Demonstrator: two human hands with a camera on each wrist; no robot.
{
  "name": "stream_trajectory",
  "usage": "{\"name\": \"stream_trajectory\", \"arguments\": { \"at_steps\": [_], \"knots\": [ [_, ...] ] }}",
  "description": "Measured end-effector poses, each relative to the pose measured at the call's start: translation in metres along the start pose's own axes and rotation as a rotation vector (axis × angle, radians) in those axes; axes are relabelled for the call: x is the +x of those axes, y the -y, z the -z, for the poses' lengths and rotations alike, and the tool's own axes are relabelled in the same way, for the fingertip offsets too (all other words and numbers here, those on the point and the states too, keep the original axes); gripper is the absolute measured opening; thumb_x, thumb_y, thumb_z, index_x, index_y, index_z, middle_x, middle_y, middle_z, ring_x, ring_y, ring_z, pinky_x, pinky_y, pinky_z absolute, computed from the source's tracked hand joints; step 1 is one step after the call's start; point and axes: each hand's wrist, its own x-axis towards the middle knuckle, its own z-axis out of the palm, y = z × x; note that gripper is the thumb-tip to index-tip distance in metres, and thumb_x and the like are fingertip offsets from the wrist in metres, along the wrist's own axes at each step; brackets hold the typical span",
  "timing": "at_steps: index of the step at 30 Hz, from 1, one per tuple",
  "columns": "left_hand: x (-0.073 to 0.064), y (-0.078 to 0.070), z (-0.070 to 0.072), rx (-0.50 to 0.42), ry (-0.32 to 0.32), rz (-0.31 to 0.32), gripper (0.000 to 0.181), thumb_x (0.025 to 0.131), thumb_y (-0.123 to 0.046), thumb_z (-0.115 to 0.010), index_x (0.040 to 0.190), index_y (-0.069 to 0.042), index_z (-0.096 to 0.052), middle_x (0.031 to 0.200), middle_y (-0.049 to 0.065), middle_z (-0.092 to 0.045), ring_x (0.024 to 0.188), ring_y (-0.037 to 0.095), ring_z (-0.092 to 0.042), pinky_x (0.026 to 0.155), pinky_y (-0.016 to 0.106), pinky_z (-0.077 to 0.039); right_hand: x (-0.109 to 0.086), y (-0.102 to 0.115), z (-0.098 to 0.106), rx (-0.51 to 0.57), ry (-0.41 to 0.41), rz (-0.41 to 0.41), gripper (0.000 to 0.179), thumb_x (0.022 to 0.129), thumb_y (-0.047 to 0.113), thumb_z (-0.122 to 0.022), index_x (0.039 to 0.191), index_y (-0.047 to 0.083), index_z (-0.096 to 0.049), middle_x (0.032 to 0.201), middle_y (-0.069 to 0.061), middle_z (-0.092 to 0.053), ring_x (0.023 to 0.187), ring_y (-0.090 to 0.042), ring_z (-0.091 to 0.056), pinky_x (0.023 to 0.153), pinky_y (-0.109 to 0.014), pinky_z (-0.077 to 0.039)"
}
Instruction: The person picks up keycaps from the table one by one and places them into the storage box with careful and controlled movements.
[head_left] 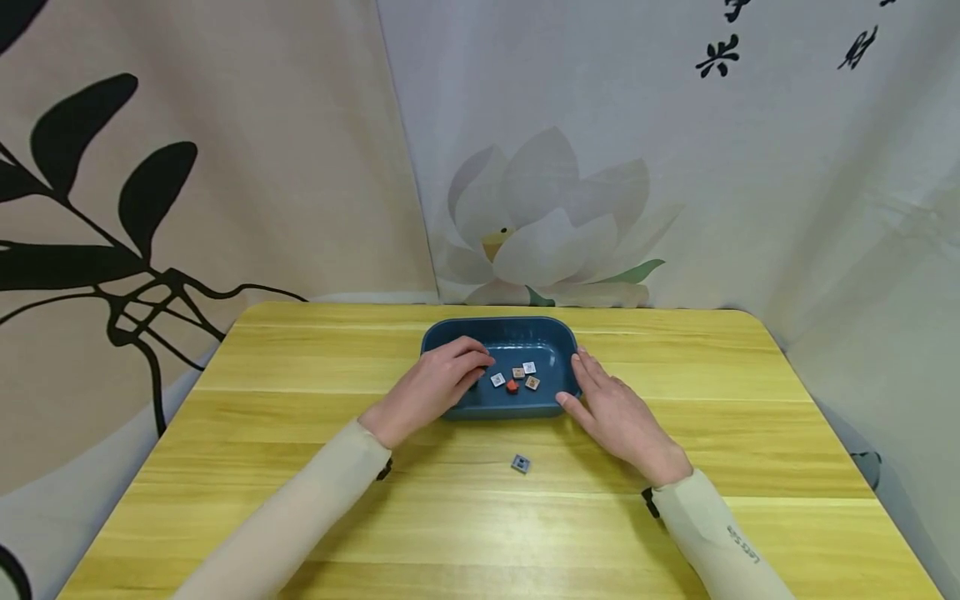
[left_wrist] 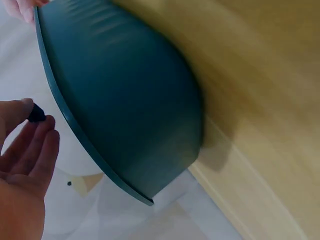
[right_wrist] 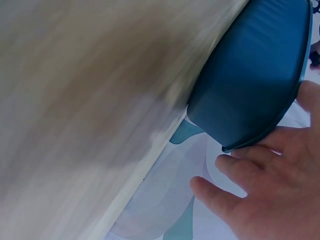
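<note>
A dark blue tray (head_left: 510, 412) sits on the table with several small square tiles inside, among them a white tile (head_left: 498, 380), a tan tile (head_left: 532, 383) and a small red piece (head_left: 512, 387). Over the tray's left part, my left hand (head_left: 442, 375) pinches a small dark piece (left_wrist: 36, 113) between thumb and fingertips, above rim height in the left wrist view. My right hand (head_left: 618, 412) rests at the tray's right rim, its fingers nearly straight along the edge. In the right wrist view, fingers (right_wrist: 285, 137) touch that rim from outside.
A single grey-blue tile (head_left: 521, 463) lies on the wooden table (head_left: 450, 533) in front of the tray, between the two forearms. Behind the table's far edge hangs a pale curtain (head_left: 300, 167) printed with a flower and dark leaves.
</note>
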Motion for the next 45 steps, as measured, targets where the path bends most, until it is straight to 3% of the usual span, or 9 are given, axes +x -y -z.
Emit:
{"name": "stream_trajectory", "arguments": {
  "at_steps": [9, 22, 35, 45],
  "knots": [
    [0.028, 0.006, -0.005, 0.013, 0.109, 0.050, 0.020, 0.097, -0.008, -0.072, 0.118, -0.009, -0.076, 0.119, 0.005, -0.067, 0.108, 0.016, -0.067, 0.097, 0.030, -0.055, 0.000, -0.001, 0.000, 0.003, 0.003, 0.000, 0.084, 0.108, 0.060, -0.036, 0.161, -0.004, -0.025, 0.170, -0.019, -0.018, 0.155, -0.036, -0.023, 0.118, -0.060, -0.032],
    [0.059, 0.018, -0.024, 0.041, 0.316, 0.213, 0.024, 0.100, -0.010, -0.070, 0.123, -0.008, -0.075, 0.119, 0.008, -0.068, 0.105, 0.020, -0.066, 0.096, 0.033, -0.056, -0.001, -0.001, 0.001, 0.004, 0.003, 0.003, 0.082, 0.108, 0.056, -0.040, 0.161, -0.004, -0.025, 0.170, -0.019, -0.018, 0.155, -0.036, -0.023, 0.117, -0.060, -0.032],
    [0.083, 0.014, -0.038, 0.075, 0.385, 0.293, 0.022, 0.100, -0.012, -0.071, 0.121, -0.007, -0.076, 0.119, 0.008, -0.071, 0.104, 0.019, -0.066, 0.097, 0.033, -0.055, -0.001, 0.000, 0.002, 0.014, 0.006, 0.007, 0.083, 0.108, 0.058, -0.038, 0.161, -0.004, -0.025, 0.170, -0.018, -0.018, 0.155, -0.035, -0.023, 0.118, -0.059, -0.032],
    [0.088, 0.016, -0.044, 0.090, 0.421, 0.293, 0.024, 0.100, -0.012, -0.070, 0.123, -0.008, -0.076, 0.121, 0.007, -0.071, 0.105, 0.019, -0.065, 0.098, 0.034, -0.054, -0.001, -0.001, 0.002, 0.006, 0.009, 0.013, 0.081, 0.109, 0.056, -0.040, 0.161, -0.004, -0.025, 0.170, -0.018, -0.018, 0.155, -0.036, -0.024, 0.117, -0.059, -0.032]
  ]
}}
